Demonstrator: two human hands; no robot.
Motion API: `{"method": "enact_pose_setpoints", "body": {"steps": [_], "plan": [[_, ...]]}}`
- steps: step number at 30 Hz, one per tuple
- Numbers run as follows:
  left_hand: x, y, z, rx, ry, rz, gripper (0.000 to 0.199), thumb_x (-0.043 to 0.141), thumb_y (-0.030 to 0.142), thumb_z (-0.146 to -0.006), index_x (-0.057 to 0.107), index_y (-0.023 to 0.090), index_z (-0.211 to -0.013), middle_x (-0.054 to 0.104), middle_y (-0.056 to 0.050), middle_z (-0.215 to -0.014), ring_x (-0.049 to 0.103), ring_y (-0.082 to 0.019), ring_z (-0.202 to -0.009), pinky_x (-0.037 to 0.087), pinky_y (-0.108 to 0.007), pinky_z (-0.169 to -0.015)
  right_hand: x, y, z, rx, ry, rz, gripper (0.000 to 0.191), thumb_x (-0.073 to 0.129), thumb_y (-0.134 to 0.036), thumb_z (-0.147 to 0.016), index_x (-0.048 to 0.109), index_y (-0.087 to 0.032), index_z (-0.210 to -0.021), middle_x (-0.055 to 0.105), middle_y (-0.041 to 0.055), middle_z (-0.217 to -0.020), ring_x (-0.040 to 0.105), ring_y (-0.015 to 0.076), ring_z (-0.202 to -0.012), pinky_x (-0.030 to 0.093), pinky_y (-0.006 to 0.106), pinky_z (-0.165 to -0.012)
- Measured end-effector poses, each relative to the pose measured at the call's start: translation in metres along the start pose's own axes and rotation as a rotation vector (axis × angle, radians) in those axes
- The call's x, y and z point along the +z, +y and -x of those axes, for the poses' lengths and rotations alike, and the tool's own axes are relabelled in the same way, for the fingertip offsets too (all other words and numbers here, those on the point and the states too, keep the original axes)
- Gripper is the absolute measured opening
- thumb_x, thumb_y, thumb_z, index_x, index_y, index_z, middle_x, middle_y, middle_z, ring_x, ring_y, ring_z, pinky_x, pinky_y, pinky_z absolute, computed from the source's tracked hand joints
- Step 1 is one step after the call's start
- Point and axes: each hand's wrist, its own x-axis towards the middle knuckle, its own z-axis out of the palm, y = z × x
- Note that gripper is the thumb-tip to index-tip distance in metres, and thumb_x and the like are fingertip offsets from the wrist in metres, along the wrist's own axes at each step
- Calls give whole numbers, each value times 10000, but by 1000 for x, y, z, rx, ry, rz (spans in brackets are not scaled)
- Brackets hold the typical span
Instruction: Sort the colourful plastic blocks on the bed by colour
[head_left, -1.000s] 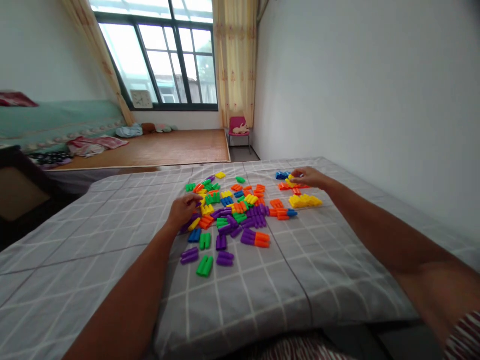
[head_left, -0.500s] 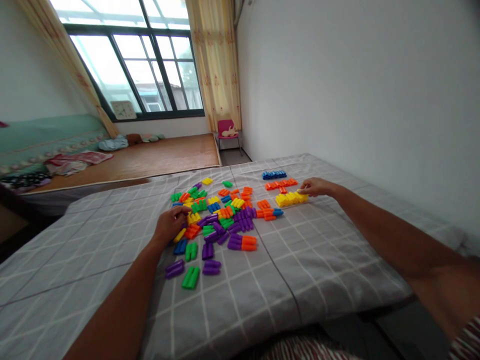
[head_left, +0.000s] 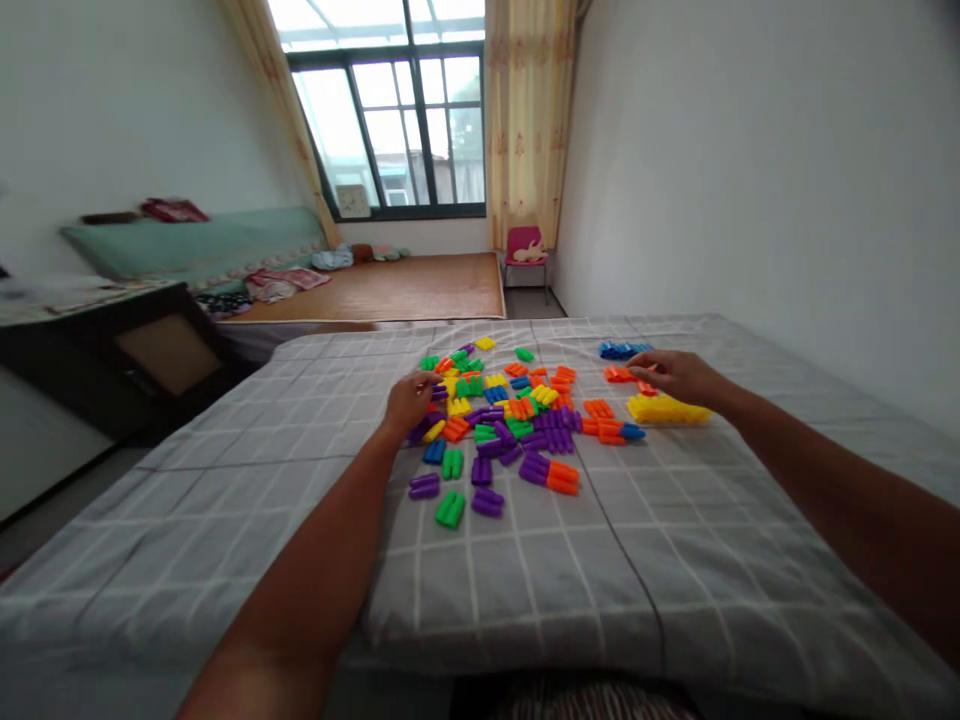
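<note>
Loose plastic toy blocks shaped like joined tubes lie in a mixed heap on the bed. At the heap's left edge is my left hand (head_left: 411,400), fingers curled together over purple and yellow blocks (head_left: 457,406); what they grip is hidden. My right hand (head_left: 679,375) is closed at the orange row (head_left: 619,374), its fingertips on an orange block (head_left: 646,388) and covering part of the row. Just in front of that hand lies a yellow row (head_left: 669,409), and behind it a blue row (head_left: 624,350).
A grey checked sheet (head_left: 525,580) covers the bed. Nearer me lie green blocks (head_left: 451,509) and a purple-orange joined piece (head_left: 550,473). A white wall (head_left: 750,180) runs along the right. Farther off are a wooden platform (head_left: 420,285), a pink chair (head_left: 524,243) and a cabinet (head_left: 150,350).
My view has swung left. My right hand has gone from the yellow row to the orange blocks behind it. The left hand stays at the heap's left edge.
</note>
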Motion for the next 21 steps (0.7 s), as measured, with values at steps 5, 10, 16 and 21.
{"method": "enact_pose_setpoints", "body": {"steps": [5, 10, 16, 21], "plan": [[7, -12, 4, 28, -153, 30, 263, 493, 267, -837, 713, 182, -952, 713, -55, -1011, 641, -183, -988, 507, -324, -910, 58, -101, -26, -428, -126, -168, 393, 518, -498, -859, 677, -232, -1101, 706, 67, -1034, 648, 206, -863, 504, 322, -758], [7, -17, 5, 68, -98, -59, 240, 515, 201, -835, 699, 190, -988, 674, -59, -1064, 593, -177, -1065, 456, -314, -983, 108, -154, -56, -680, -229, -125, 354, 587, -421, -837, 666, -260, -1142, 672, 66, -1139, 597, 224, -1052, 436, 379, -952], [-3, -19, 7, -152, -15, -204, 385, 588, 195, -789, 622, 205, -1173, 639, -71, -1124, 614, -183, -992, 483, -291, -892, 128, -171, -108, -595, -165, 9, 242, 599, -310, -834, 706, -181, -1008, 697, 94, -1018, 619, 229, -969, 448, 352, -896], [-9, -17, 7, -214, -111, -252, 251, 522, 244, -846, 707, 209, -1012, 706, -63, -1027, 631, -200, -965, 477, -286, -840, 145, -216, -139, -511, -106, 7, 277, 528, -210, -863, 685, -175, -1089, 705, 82, -1056, 635, 195, -939, 467, 302, -842]]}}
